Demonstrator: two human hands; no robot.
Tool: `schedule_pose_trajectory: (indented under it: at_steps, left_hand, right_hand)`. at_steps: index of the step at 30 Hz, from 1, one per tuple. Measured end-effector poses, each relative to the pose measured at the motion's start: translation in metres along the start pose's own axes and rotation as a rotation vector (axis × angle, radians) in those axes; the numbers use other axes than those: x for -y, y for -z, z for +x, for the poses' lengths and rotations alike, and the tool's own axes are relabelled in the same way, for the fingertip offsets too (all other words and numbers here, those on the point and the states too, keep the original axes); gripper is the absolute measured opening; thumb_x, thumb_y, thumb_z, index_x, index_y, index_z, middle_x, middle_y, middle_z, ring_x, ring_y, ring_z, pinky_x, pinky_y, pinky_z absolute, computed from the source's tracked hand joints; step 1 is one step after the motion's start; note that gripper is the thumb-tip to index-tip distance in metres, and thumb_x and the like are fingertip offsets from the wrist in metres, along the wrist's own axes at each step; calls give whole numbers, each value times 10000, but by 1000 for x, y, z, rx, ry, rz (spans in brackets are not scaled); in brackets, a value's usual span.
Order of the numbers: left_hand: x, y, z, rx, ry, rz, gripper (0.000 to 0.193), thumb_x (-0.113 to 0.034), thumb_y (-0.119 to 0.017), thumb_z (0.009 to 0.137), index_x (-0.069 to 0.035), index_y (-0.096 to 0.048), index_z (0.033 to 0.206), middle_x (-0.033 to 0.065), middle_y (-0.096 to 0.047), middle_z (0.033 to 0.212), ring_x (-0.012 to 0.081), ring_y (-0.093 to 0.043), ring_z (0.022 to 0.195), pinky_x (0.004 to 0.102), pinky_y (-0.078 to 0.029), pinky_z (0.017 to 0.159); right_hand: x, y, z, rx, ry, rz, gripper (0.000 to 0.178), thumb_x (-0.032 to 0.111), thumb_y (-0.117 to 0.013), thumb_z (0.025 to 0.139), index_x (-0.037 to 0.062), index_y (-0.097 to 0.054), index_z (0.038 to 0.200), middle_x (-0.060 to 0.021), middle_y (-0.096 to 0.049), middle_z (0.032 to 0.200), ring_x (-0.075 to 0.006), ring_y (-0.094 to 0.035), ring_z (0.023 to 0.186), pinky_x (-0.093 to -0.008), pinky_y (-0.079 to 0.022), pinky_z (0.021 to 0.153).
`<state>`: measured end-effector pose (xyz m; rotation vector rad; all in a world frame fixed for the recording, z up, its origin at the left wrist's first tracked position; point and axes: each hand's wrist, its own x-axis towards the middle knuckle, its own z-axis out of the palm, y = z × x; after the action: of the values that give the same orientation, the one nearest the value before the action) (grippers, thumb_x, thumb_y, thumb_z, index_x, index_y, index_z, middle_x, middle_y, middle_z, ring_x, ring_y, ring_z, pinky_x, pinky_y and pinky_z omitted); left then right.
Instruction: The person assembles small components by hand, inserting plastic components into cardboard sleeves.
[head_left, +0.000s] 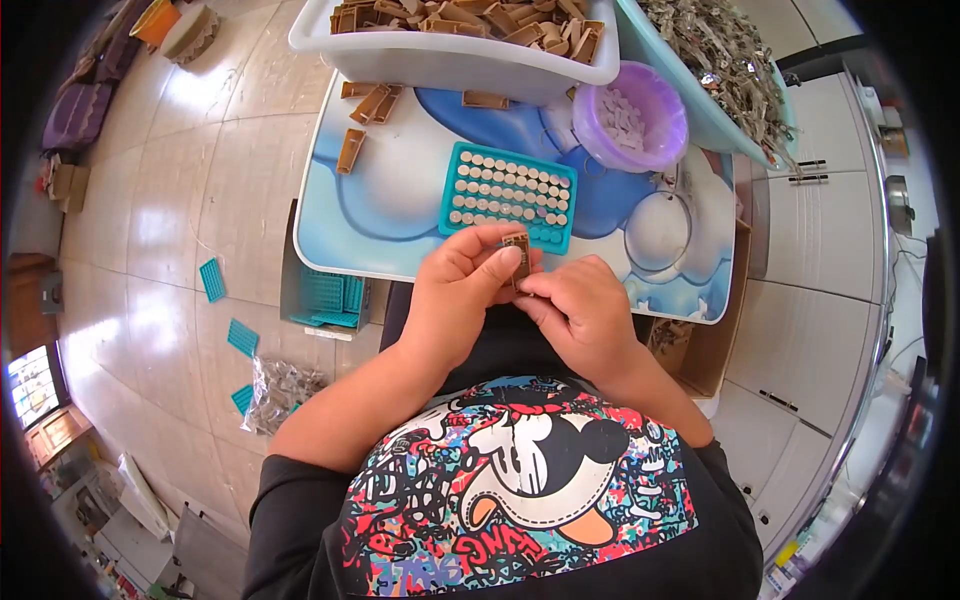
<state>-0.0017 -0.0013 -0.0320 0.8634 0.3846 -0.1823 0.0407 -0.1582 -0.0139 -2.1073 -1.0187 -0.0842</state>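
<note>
My left hand [462, 290] is closed round a small brown plastic casing [517, 250], its thumb pressed along the upper face. At the casing's lower end, my right hand [583, 308] has thumb and forefinger pinched together; whether a smaller part sits between them is hidden. Just beyond both hands lies a teal tray [449, 197] holding rows of round silvery discs [505, 188]. The wells at its near right corner show bare teal. Several similar brown casings [350, 150] lie loose at the table's far left.
A white tub [460, 68] of brown casings stands at the table's far side. Right of it are a purple bowl [668, 125] with pale small parts and a light-blue basin [650, 60] of metallic strips. Teal trays [325, 295] fill a box at left; others lie on the floor.
</note>
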Motion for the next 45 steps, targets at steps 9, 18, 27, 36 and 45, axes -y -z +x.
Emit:
schedule_pose_trajectory:
  at_steps: [9, 18, 27, 36, 45]
  left_hand:
    - [8, 12, -4, 76, 107, 38, 270, -112, -501, 937, 9, -551, 1174, 65, -627, 988, 126, -605, 818, 263, -513, 755]
    - [6, 21, -9, -12, 150, 79, 308, -166, -501, 942, 4, -536, 1197, 108, -635, 985, 156, -624, 825, 291, -520, 769]
    - [3, 26, -4, -94, 144, -36, 314, -173, -513, 936, 40, -533, 1166, 133, -634, 1022, 189, -632, 888, 324, -522, 811]
    - [8, 30, -1, -73, 137, -97, 285, -158, -526, 929, 33, -559, 1138, 96, -642, 971, 173, -635, 886, 313, -528, 808]
    - [6, 27, -1, -99, 150, -94, 286, -158, -534, 925, 28, -559, 1142, 101, -642, 974, 186, -641, 883, 317, -532, 799]
  right_hand:
    - [-8, 0, 16, -66, -182, 114, 87, 68, -673, 741, 53, -606, 794, -84, -574, 695, -269, -546, 633, -366, -413, 562]
    - [-39, -17, 22, -69, -35, 110, 111, 44, -688, 714, 41, -633, 810, -82, -580, 722, -268, -559, 663, -360, -434, 584]
    - [-45, -27, 34, -84, 145, -259, 147, 58, -720, 646, 62, -617, 751, -47, -545, 723, -241, -538, 676, -360, -413, 573]
    - [-23, -31, 26, -68, 73, -21, 165, 59, -733, 634, 60, -604, 736, -63, -540, 724, -245, -525, 660, -353, -404, 573]
    - [-39, -30, 37, -95, 62, -96, 173, 38, -718, 645, 45, -637, 798, -56, -544, 748, -244, -533, 686, -346, -417, 592]
